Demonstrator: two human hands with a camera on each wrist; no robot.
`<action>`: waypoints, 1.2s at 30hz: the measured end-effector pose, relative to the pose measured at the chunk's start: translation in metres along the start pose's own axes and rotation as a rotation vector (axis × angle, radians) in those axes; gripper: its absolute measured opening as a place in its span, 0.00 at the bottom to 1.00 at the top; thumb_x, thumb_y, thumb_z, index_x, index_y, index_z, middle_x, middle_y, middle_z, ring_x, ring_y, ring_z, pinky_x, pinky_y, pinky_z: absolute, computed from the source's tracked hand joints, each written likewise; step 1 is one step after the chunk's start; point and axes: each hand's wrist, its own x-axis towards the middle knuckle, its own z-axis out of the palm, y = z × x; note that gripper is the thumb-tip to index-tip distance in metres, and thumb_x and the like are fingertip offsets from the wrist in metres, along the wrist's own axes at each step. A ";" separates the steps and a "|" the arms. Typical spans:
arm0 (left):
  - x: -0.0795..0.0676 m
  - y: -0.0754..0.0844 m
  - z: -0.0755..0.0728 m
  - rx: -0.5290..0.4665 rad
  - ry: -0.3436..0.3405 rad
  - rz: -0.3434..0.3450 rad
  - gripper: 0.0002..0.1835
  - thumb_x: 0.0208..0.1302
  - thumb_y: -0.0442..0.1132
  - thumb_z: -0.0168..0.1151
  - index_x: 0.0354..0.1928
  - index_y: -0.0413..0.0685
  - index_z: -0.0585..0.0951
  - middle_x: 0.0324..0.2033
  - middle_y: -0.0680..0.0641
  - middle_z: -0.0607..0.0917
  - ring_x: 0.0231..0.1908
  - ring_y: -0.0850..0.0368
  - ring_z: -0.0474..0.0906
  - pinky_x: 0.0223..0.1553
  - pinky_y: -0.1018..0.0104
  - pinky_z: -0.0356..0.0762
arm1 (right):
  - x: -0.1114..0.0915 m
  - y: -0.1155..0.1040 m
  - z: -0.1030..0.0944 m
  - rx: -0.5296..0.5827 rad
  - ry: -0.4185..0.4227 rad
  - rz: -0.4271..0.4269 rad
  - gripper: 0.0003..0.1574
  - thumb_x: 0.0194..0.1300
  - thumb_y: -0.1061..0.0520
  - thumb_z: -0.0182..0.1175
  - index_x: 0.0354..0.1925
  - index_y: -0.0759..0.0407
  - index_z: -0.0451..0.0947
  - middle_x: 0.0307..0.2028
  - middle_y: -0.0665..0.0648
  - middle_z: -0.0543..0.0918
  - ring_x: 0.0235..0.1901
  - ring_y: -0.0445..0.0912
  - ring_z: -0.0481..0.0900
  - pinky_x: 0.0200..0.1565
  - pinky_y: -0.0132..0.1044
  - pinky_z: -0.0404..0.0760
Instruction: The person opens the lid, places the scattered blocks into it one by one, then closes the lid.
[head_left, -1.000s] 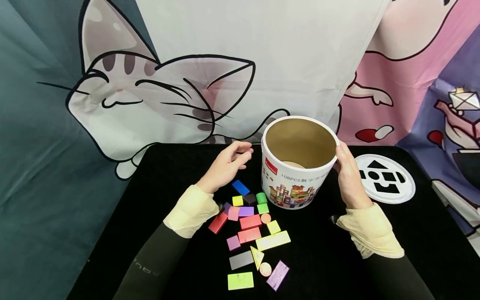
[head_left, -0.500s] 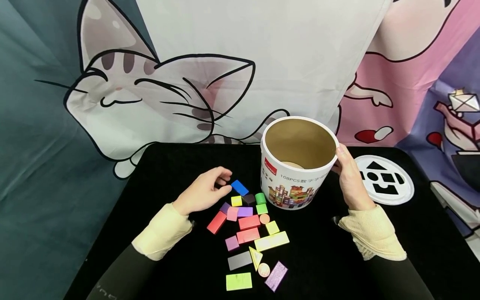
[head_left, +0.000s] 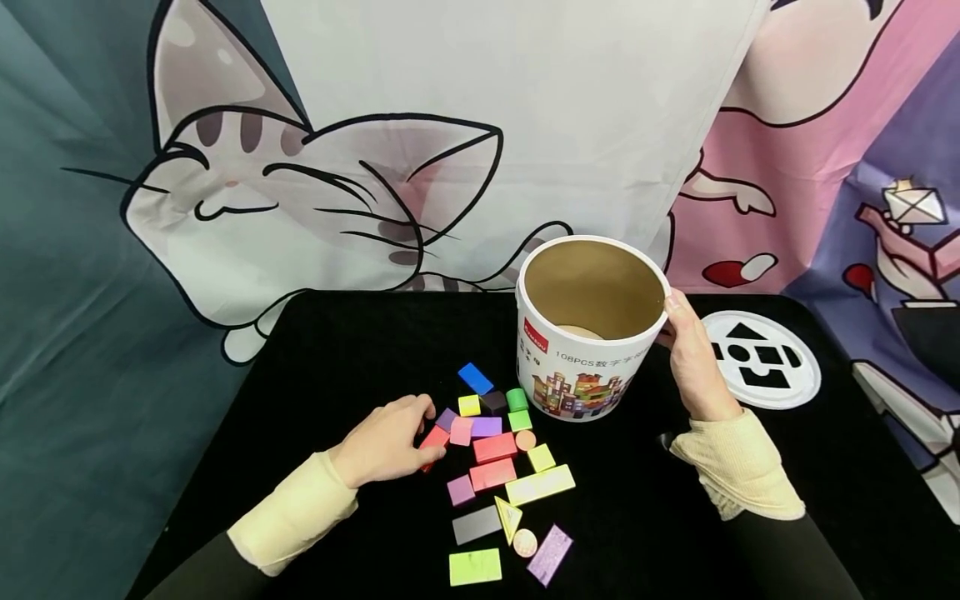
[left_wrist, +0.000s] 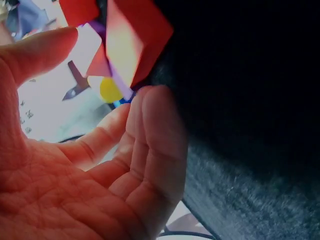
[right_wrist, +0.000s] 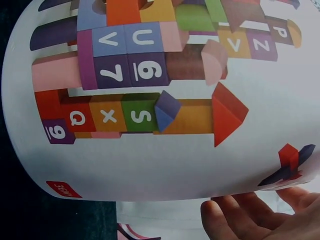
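Note:
My left hand [head_left: 386, 442] reaches to the left end of the block group, thumb and fingers spread around a red rectangular block [head_left: 435, 443]. In the left wrist view the same red block [left_wrist: 131, 42] stands just beyond the fingertips, and a gap shows between it and the thumb. On the right, my right hand [head_left: 697, 367] holds a white bucket [head_left: 581, 375] by its rim. Printed letter blocks decorate the bucket, whose visible inside is brown with a pale round piece [head_left: 579, 332] at the bottom. The right wrist view shows fingers [right_wrist: 240, 215] against the bucket's side.
Several coloured wooden blocks lie loosely across the black tabletop [head_left: 345, 333], among them a blue block [head_left: 476, 378], a yellow triangle [head_left: 508, 520] and a green block [head_left: 475, 567]. A white lid [head_left: 798, 383] with shaped holes lies right of the bucket. A cartoon cloth [head_left: 600, 108] hangs behind.
My left hand has moved from beside the bucket down and left to the red block. The right hand stays on the bucket's rim. The blocks keep their places.

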 end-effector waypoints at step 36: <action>0.039 0.026 -0.077 0.021 0.281 0.171 0.10 0.53 0.43 0.68 0.38 0.55 0.80 0.29 0.55 0.78 0.26 0.62 0.74 0.27 0.66 0.74 | -0.001 -0.002 0.002 -0.006 0.023 0.035 0.36 0.83 0.39 0.36 0.75 0.55 0.66 0.67 0.55 0.73 0.63 0.45 0.73 0.55 0.34 0.74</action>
